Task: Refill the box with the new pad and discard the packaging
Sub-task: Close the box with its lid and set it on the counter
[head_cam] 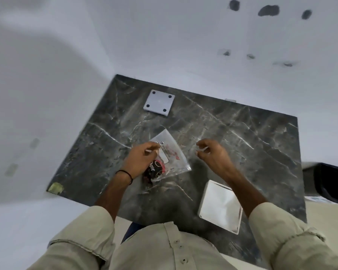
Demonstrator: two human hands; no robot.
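A clear plastic bag with red print and a white label lies in the middle of the dark marble table. A red and black pad shows inside its near end. My left hand pinches the bag's top edge. My right hand hovers to the right of the bag with its fingers curled on a small pale strip; I cannot tell whether the strip belongs to the bag. An open white box sits near the table's front right edge.
A white square lid or base with four dark dots lies at the table's far side. A yellowish tape patch marks the front left corner. A dark object stands beyond the right edge. White walls surround the table.
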